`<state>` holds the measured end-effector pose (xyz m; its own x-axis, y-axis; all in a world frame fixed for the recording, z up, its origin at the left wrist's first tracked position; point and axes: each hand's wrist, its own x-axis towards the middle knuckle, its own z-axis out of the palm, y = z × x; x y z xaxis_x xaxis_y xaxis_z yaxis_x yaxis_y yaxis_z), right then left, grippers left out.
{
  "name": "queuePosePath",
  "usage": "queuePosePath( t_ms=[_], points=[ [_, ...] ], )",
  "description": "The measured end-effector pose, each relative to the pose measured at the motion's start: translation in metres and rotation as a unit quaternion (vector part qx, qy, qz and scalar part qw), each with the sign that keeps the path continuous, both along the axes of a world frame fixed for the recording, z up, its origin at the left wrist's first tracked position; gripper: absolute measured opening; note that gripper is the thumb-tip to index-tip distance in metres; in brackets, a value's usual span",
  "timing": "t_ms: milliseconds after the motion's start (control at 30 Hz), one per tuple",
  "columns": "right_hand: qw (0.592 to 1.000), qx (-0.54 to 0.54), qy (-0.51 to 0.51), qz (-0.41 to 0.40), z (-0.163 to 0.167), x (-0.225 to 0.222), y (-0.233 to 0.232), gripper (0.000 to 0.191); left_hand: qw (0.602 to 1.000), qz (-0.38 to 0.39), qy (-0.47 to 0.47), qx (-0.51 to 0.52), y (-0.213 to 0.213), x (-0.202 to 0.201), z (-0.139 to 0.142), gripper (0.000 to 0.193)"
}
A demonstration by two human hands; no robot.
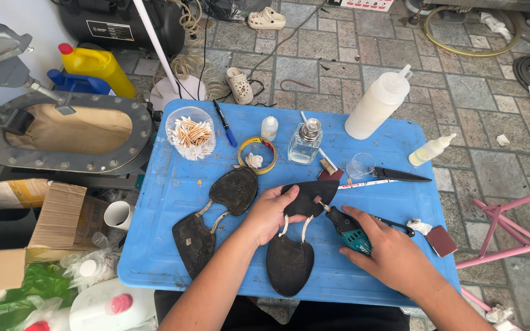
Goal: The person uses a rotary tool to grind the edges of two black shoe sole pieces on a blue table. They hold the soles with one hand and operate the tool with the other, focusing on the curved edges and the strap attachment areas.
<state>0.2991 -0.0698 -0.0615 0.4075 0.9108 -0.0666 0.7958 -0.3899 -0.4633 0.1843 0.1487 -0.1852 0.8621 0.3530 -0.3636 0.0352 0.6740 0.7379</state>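
Observation:
My left hand [268, 214] grips the upper pad of a black two-part shoe insert [291, 260] that lies on the blue table [173, 184]; two pale straps join its pads. My right hand [391, 254] holds a teal and black rotary tool [348, 230], whose tip touches the upper pad near its right edge. A second black insert [234, 190] of the same shape lies to the left, untouched.
On the table stand a jar of cotton swabs [191, 132], a yellow tape ring [257, 155], a glass bottle [305, 142], a big white squeeze bottle [378, 101], a small one [430, 150], a black knife [400, 176] and a sanding block [441, 240]. A pink frame [516, 245] stands right.

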Motion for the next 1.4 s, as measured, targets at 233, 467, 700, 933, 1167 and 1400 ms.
queuePosePath(
  t_ms=[233, 467, 700, 933, 1167, 1400],
  points=[
    [0.999, -0.027, -0.023, -0.018, -0.004, -0.004, 0.003, 0.078, 1.000, 0.013, 0.020, 0.005, -0.004, 0.002, 0.008, 0.037],
    [0.999, -0.015, -0.040, -0.011, -0.007, -0.005, 0.001, 0.077, 0.999, 0.011, 0.037, 0.018, -0.005, -0.001, 0.014, 0.034],
    [0.999, 0.016, -0.030, 0.003, -0.007, -0.008, -0.001, 0.076, 0.997, 0.013, 0.065, 0.036, -0.006, 0.001, 0.015, 0.033],
    [1.000, -0.009, -0.020, 0.007, -0.008, -0.010, 0.000, 0.081, 0.997, 0.022, 0.071, 0.033, -0.005, 0.001, 0.013, 0.032],
    [0.999, 0.008, -0.029, 0.021, -0.006, -0.011, -0.001, 0.079, 0.997, 0.021, 0.065, 0.032, -0.006, 0.000, 0.012, 0.032],
    [0.999, -0.005, -0.023, 0.028, -0.005, -0.013, 0.002, 0.078, 0.999, 0.028, 0.023, 0.010, -0.005, 0.001, 0.008, 0.033]
  ],
)
